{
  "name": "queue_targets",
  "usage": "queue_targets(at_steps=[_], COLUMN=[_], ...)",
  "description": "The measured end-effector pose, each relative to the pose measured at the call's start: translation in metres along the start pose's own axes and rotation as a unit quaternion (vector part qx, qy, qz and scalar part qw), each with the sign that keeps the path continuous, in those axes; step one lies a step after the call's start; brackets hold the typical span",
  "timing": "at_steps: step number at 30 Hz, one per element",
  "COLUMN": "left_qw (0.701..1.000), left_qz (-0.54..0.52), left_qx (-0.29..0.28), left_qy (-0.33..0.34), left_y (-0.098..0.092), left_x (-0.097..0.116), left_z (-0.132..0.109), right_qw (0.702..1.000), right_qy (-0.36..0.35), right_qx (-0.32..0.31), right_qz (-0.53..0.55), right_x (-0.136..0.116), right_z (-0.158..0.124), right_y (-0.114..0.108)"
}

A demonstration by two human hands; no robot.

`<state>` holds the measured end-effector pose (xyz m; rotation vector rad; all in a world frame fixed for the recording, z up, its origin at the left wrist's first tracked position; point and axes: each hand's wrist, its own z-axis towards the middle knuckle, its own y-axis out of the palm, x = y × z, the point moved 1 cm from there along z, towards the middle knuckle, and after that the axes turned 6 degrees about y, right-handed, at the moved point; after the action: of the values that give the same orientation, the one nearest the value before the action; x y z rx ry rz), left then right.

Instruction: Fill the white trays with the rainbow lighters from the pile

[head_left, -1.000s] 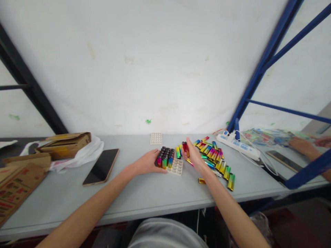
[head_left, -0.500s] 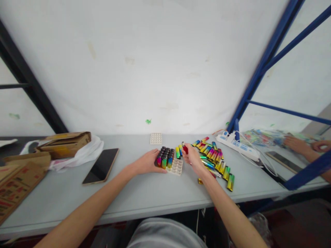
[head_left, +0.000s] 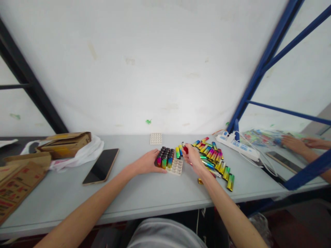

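Observation:
My left hand (head_left: pixel 147 162) is wrapped around the left side of a cream pitted tray (head_left: pixel 177 167), thumb in front and fingers behind. Upright lighters (head_left: pixel 165 157) with black tops and shiny rainbow bodies fill the tray's left part in rows; bare pits show on its right. Just right of the tray, my right hand (head_left: pixel 192 155) is closed on a red lighter (head_left: pixel 185 149), mostly hidden by the fingers. Two yellow-green lighters (head_left: pixel 178 151) lie behind the tray, beside that hand. A pile of loose metallic lighters (head_left: pixel 210 154) spreads behind and right of my right hand.
A second cream tray (head_left: pixel 156 138) lies near the wall. Leftward are a phone (head_left: pixel 101 166), a white plastic bag (head_left: pixel 89 151) and cardboard boxes (head_left: pixel 64 144). On the right are a power strip (head_left: pixel 238 146), blue frame posts (head_left: pixel 258 72) and another person's hands (head_left: pixel 294 143).
My hands, the tray and the lighters look almost unchanged. At far right, the other person's hands have shifted, and a bluish item shows by them.

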<state>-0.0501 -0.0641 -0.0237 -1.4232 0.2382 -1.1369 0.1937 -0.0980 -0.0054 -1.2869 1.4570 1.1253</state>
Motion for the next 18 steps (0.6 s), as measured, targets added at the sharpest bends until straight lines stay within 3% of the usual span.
queue_targets(at_steps=[7,10,13,18], left_qw=[1.000,1.000,1.000,1.000], left_qz=[0.004,0.002,-0.002,-0.008], left_qx=[0.000,0.003,0.008,0.017], left_qy=[0.006,0.012,0.012,0.004], left_y=[0.000,0.001,0.002,0.001], left_x=[0.002,0.000,-0.002,-0.001], left_z=[0.000,0.001,0.001,0.000], right_qw=[0.991,0.979,0.951,0.880], right_qy=[-0.125,-0.179,-0.232,-0.316], right_qx=[-0.049,-0.071,-0.097,-0.109], right_qz=[-0.013,-0.072,-0.180,-0.337], right_x=[0.002,-0.002,-0.010,-0.027], right_z=[0.007,0.003,-0.005,-0.026], right_y=[-0.001,-0.004,-0.008,-0.011])
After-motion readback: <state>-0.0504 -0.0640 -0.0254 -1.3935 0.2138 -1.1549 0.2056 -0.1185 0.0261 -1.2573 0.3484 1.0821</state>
